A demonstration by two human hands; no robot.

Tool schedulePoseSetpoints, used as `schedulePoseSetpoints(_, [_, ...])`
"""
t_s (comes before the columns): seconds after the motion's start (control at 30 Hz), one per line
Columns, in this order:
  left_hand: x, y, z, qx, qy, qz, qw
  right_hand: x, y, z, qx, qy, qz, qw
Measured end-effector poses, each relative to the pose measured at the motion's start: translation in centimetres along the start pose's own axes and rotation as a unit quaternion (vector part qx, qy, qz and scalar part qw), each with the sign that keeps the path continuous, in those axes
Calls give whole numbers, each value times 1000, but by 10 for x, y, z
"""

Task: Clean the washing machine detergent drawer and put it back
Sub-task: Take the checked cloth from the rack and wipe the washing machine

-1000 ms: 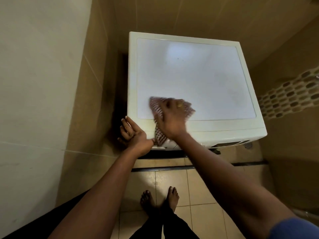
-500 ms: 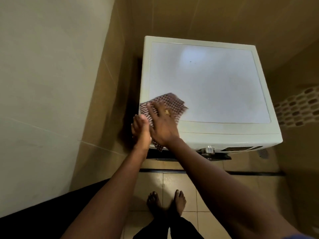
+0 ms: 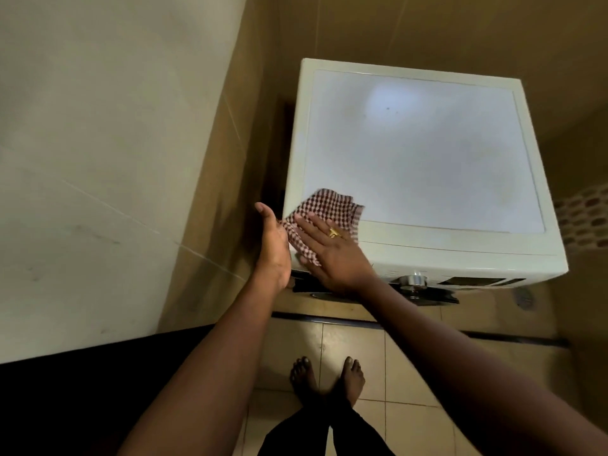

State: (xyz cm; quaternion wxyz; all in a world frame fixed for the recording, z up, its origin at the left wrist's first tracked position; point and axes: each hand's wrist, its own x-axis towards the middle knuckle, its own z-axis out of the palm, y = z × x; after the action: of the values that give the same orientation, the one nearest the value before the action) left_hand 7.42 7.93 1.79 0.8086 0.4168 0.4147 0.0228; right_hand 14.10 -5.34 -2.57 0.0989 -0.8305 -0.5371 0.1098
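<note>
Red-and-white checked cloth (image 3: 329,209): lies on the front-left corner of the washing machine top (image 3: 421,153), near edge draped over the front lip.
Right hand (image 3: 332,255): fingers straight and spread, flat on the cloth, pressing it down. Nothing pinched.
Left hand (image 3: 274,248): fingers straight and together, palm upright, set against the machine's left edge and touching the cloth's hem. Holds nothing.
Detergent drawer: not visible. The front panel is seen edge-on; only the dial (image 3: 415,279) and the display (image 3: 473,281) show. The panel's left end is hidden under both hands, so I can't tell whether the drawer is in or out.
Step, my read: wiping the top's corner, with the left palm as a backstop at the edge.
Do it well: keep the right palm flat with even pressure. Stroke toward the left palm, so dirt lands there and not in the dark gap beside the tiled wall (image 3: 98,159).
Cloth control: gather the loose far corner under the fingers, or it will drag and smear.
Risk: the draped edge could slip off the front lip if pressure eases.
Next, my read: check the drawer on the front; this view can't confirm it's seated.
</note>
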Motion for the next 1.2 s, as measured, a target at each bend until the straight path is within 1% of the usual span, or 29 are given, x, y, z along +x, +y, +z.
schedulePoseSetpoints(0.03, [2,0,-3,27,16,-4,999,-14,12,-5,4,-6,-4,1000])
schedulePoseSetpoints(0.07, [5,-1,-5,65,27,-10,997,-29,28,-6,5,6,12,1000])
schedulePoseSetpoints(0.1, [7,-2,-6,100,27,-15,995,-41,41,-11,14,18,59,998])
schedulePoseSetpoints(0.17, [24,-10,-9,161,46,-13,986,-41,61,-18,14,67,171,983])
schedulePoseSetpoints(0.2, [28,-13,-5,201,64,-2,978,-31,60,-16,10,84,218,972])
schedulePoseSetpoints(0.23, [30,-13,0,241,83,19,967,-17,50,-15,11,92,247,965])
schedulePoseSetpoints(0.27, [29,-15,4,280,104,36,954,-6,37,-12,18,91,249,964])
schedulePoseSetpoints(0.3, [27,-15,9,318,124,46,939,-2,25,-11,27,76,223,971])
schedulePoseSetpoints(0.37, [24,-18,16,398,151,66,903,-21,13,-5,12,29,112,993])
schedulePoseSetpoints(0.4, [24,-21,16,440,150,70,883,-40,14,-5,-4,15,71,997])
schedulePoseSetpoints(0.43, [24,-24,14,479,141,69,864,-61,20,-6,-9,7,57,998])
schedulePoseSetpoints(0.47, [26,-28,13,515,129,69,845,-83,32,-7,-7,9,67,998])
schedulePoseSetpoints(0.53, [27,-31,11,569,109,76,811,-117,56,-14,6,15,140,990])
schedulePoseSetpoints(0.6, [30,-33,8,595,99,80,794,-123,72,-20,17,22,209,978])
schedulePoseSetpoints(0.7, [30,-36,10,630,101,78,766,-88,65,-21,55,49,301,951])
schedulePoseSetpoints(0.73, [30,-36,10,637,102,75,760,-75,60,-21,63,45,303,950])
schedulePoseSetpoints(0.77, [30,-34,10,639,103,70,759,-67,54,-20,57,30,280,958])
schedulePoseSetpoints(0.83, [31,-32,9,636,102,64,762,-78,53,-20,32,-5,196,980])
schedulePoseSetpoints(0.87, [29,-32,9,633,101,61,765,-95,58,-23,33,-10,165,986])
schedulePoseSetpoints(0.9, [28,-31,8,630,100,57,768,-112,69,-26,41,-6,158,987])
schedulePoseSetpoints(0.93, [27,-31,6,629,100,59,768,-129,83,-30,49,2,182,982])
schedulePoseSetpoints(0.97, [26,-32,7,636,99,69,762,-143,99,-36,55,17,236,970])
schedulePoseSetpoints(1.03, [22,-35,11,665,96,97,734,-148,129,-49,52,30,355,933])
schedulePoseSetpoints(1.07, [21,-37,15,686,85,112,714,-141,135,-54,43,24,394,918])
schedulePoseSetpoints(1.1, [19,-39,21,707,71,125,692,-130,133,-58,40,18,411,911])
schedulePoseSetpoints(1.13, [16,-42,31,725,55,138,672,-122,126,-60,48,12,410,911])
schedulePoseSetpoints(1.17, [13,-45,40,740,40,147,655,-119,115,-58,60,10,382,922])
schedulePoseSetpoints(1.2, [11,-47,52,753,22,157,638,-123,106,-55,66,8,334,940])
